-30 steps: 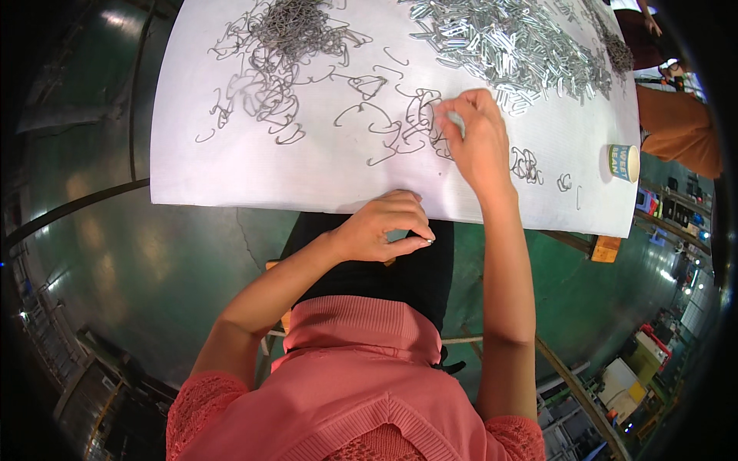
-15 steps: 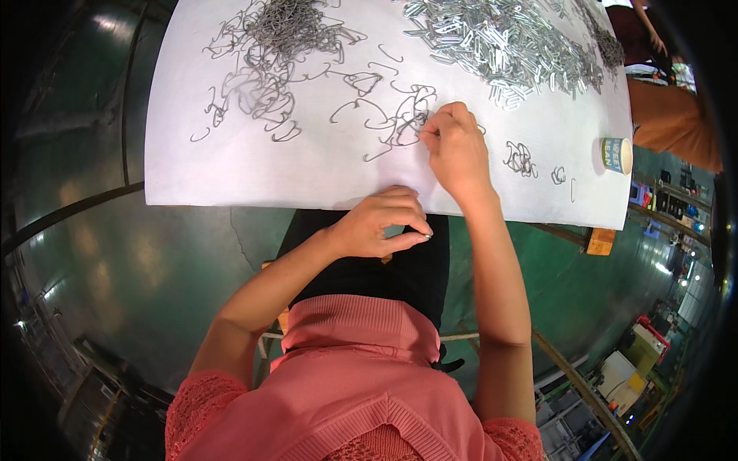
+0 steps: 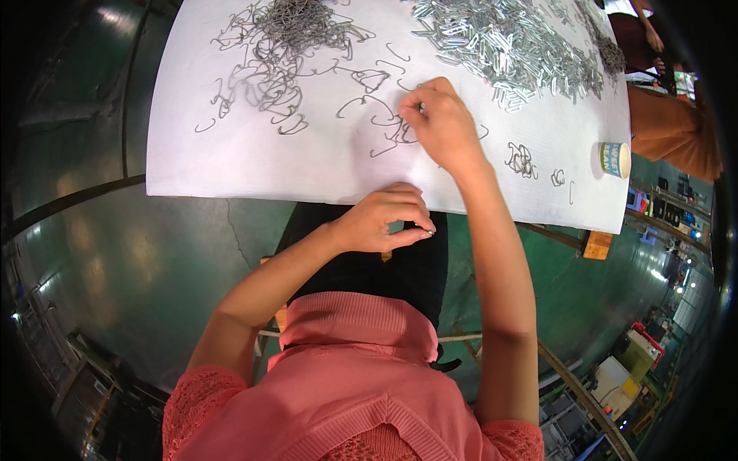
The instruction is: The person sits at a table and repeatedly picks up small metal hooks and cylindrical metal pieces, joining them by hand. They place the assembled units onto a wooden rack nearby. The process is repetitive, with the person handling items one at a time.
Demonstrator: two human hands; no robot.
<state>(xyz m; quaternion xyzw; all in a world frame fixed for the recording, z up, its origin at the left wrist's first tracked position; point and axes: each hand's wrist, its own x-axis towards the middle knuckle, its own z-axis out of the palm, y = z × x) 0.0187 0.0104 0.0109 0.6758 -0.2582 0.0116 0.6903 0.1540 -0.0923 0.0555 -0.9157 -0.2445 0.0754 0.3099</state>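
The person sits at a table covered with a white sheet (image 3: 254, 157). The right hand (image 3: 442, 123) is stretched out over the middle of the sheet, and its fingertips are pinched on one of the loose bent wire hooks (image 3: 384, 127) which lie scattered there. The hook in the pinch is mostly hidden by the fingers. The left hand (image 3: 384, 219) is at the near edge of the sheet, just over the person's lap, with the fingers curled in; a small shiny metal piece (image 3: 430, 230) shows between the thumb and the forefinger, so this hand is grasping it.

Toward the far left corner of the sheet lies a tangled heap of dark wire hooks (image 3: 296, 31). Toward the far right corner there is a bigger pile of bright metal clips (image 3: 507, 46). Near the right edge stands a small paper cup (image 3: 615, 160), and a few single wire pieces (image 3: 523, 160) lie between it and the right hand.

Beyond the right edge of the table, part of another person (image 3: 676, 138) is visible.
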